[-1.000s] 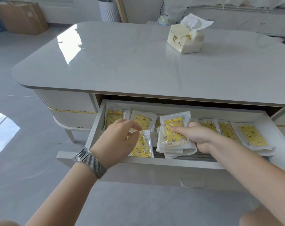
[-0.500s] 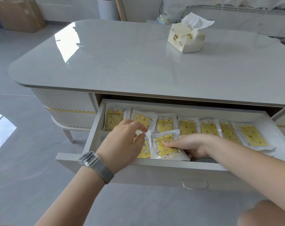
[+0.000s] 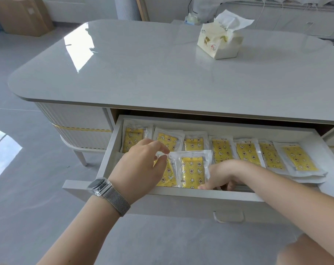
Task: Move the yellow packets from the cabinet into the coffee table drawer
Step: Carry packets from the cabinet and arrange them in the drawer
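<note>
- The drawer [image 3: 181, 195] stands open below the coffee table [image 3: 143, 73] top, lower centre of frame.
- Packets [image 3: 221, 151] lie in a row along its back; two more [image 3: 193, 172] lie in front, at left.
- A tissue pack [image 3: 219, 44] sits on the tabletop, upper right.

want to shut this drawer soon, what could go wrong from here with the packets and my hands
The left hand pinches the clear corner of a yellow star-print plastic packet; that slippery film could slip free. The right hand reaches down inside the open white coffee table drawer, so closing now could trap fingers. The overlapping right-end packets may ride up and catch.
</note>
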A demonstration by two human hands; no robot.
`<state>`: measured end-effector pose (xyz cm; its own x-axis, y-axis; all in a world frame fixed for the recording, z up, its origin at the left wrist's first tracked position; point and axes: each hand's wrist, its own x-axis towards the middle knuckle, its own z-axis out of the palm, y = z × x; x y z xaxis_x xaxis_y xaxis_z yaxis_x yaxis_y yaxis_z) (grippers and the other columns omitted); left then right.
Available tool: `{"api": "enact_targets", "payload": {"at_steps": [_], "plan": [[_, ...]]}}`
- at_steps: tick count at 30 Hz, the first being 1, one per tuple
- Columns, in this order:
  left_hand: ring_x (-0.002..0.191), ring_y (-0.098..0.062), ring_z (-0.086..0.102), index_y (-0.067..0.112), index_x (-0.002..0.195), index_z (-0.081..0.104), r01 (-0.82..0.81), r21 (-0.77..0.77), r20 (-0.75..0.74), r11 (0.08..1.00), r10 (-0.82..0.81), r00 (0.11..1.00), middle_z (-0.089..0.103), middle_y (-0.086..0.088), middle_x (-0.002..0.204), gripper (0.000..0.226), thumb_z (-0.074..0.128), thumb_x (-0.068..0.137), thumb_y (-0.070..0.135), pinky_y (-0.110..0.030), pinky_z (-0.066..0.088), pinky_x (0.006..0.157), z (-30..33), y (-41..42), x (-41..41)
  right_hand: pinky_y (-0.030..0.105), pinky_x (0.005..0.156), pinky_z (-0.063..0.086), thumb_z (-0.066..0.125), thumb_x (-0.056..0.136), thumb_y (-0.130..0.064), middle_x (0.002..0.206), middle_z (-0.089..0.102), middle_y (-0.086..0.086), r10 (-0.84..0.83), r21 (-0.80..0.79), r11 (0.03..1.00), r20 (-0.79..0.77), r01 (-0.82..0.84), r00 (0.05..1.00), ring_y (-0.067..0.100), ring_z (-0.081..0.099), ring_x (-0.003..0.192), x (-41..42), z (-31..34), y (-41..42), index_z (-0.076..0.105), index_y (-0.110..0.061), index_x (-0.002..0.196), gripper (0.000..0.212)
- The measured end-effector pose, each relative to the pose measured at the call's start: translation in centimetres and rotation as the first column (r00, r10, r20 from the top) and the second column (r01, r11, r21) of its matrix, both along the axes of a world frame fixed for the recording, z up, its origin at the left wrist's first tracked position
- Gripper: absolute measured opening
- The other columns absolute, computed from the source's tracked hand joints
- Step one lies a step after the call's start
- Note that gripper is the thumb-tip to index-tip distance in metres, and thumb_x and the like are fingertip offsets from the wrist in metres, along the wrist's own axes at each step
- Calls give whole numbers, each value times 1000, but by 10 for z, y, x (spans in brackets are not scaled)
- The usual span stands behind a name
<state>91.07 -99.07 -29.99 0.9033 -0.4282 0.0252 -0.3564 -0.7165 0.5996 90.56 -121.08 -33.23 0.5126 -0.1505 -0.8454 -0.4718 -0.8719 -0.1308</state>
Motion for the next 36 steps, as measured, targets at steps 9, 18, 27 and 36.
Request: {"api": "enact_targets", "payload": {"at_steps": [9, 18, 27, 36], "plan": [[92, -10, 64, 25, 116, 63, -12, 62, 13, 998, 11, 1000, 57, 8, 117, 26, 46, 97, 23, -37, 55, 81, -3, 0, 1, 33, 60, 61, 77, 77, -48, 107, 67, 17, -296, 116, 953, 137, 281, 945, 25, 71, 81, 1, 6, -14, 44, 3, 130, 81], [89, -14, 66, 24, 117, 63, -4, 106, 36, 994, 0, 999, 59, 6, 117, 26, 47, 96, 24, -37, 55, 80, -4, -4, -1, 39, 69, 62, 72, 87, -14, 73, 67, 17, -364, 219, 917, 111, 335, 925, 24, 71, 60, 7, -8, -12, 55, 6, 99, 29], [94, -14, 64, 25, 116, 64, 5, 125, 54, 992, -12, 998, 60, 5, 117, 26, 46, 97, 25, -38, 56, 79, -4, -5, 1, 35, 62, 61, 68, 91, -18, 80, 64, 18, -396, 280, 890, 86, 359, 914, 22, 69, 57, 6, -3, -10, 54, 8, 100, 31], [93, -15, 66, 25, 117, 63, 15, 179, 71, 984, -28, 997, 61, 6, 119, 27, 45, 97, 27, -39, 56, 78, -7, -3, -2, 30, 55, 60, 76, 80, -39, 101, 73, 16, -356, 298, 908, 175, 296, 918, 21, 72, 76, -2, 15, -17, 67, -2, 108, 47]]}}
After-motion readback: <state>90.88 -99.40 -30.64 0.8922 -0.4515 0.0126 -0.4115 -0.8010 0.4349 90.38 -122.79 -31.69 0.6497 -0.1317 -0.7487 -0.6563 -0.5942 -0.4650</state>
